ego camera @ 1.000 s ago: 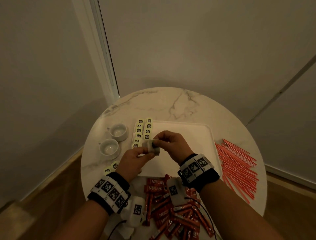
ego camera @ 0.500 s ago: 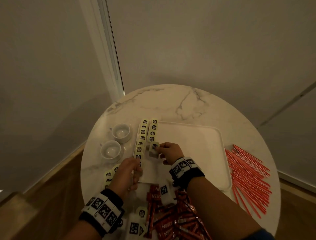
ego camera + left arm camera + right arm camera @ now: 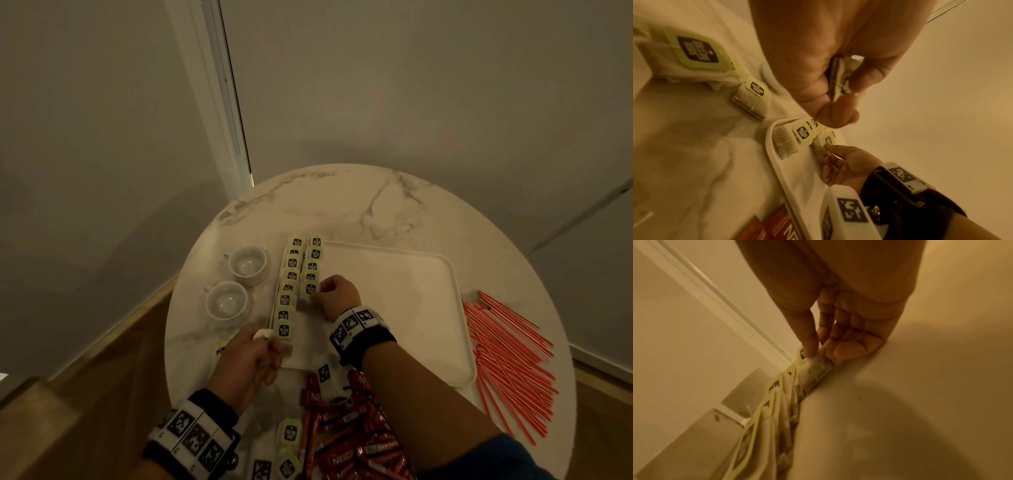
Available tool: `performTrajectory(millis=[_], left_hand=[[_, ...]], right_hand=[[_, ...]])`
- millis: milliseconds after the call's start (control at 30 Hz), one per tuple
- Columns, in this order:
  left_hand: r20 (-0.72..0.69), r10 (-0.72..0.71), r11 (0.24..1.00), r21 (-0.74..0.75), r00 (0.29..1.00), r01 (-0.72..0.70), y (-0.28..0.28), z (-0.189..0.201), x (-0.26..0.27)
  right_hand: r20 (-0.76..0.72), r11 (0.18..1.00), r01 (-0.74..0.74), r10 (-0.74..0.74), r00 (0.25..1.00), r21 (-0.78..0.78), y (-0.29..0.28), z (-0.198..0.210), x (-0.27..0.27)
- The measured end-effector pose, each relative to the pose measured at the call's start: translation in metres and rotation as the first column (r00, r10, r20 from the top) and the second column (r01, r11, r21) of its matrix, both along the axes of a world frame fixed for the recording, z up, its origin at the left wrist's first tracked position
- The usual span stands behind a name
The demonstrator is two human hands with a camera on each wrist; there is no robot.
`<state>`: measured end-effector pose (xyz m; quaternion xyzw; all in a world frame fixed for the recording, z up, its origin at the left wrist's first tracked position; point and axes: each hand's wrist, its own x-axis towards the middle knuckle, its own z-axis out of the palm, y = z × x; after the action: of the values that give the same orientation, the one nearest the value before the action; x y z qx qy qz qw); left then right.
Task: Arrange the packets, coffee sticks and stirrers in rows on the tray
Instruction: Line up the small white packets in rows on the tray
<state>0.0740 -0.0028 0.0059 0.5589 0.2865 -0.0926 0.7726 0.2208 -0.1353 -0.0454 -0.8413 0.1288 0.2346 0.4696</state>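
The right hand (image 3: 337,297) pinches a tea packet (image 3: 310,289) with thumb and finger and sets it at the near end of the second row on the tray (image 3: 445,274). The left hand (image 3: 250,359) is curled around more packets by the tray's near left corner.

To do this well, I think the packet should lie flat, label up, just touching the one before it and straight in line.

The right wrist view shows the fingertips (image 3: 846,352) squeezing the packet's edge, which the head view hides. The left wrist view shows the packets (image 3: 840,78) tucked in the left hand. Only the head view shows the coffee sticks (image 3: 352,442) near and the stirrers (image 3: 507,353) on the right.
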Motion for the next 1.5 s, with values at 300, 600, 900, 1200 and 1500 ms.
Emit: performTrajectory(millis=[300, 600, 900, 1200, 1500], left_hand=[[0.019, -0.066, 0.997, 0.047, 0.998, 0.065, 0.0, -0.002, 0.0], [0.031, -0.053, 0.995, 0.088, 0.998, 0.05, 0.003, -0.002, 0.001], [0.05, -0.056, 0.987, 0.155, 0.997, 0.048, 0.002, -0.003, -0.002], [0.072, -0.07, 0.981, 0.183, 0.995, 0.056, 0.002, -0.01, -0.002], [0.078, -0.047, 0.982, 0.185, 0.996, 0.032, 0.001, -0.005, 0.0]], right_hand=[[0.03, 0.998, -0.02, 0.022, 0.999, -0.068, 0.003, -0.001, 0.0], [-0.019, 0.992, -0.075, 0.074, 0.997, -0.099, 0.004, 0.007, -0.002], [-0.013, 0.984, -0.08, 0.079, 0.997, -0.16, 0.005, 0.008, -0.004], [-0.005, 0.984, -0.083, 0.083, 0.997, -0.157, 0.007, 0.01, -0.007], [-0.005, 0.981, -0.078, 0.079, 0.997, -0.176, 0.01, 0.009, -0.007]])
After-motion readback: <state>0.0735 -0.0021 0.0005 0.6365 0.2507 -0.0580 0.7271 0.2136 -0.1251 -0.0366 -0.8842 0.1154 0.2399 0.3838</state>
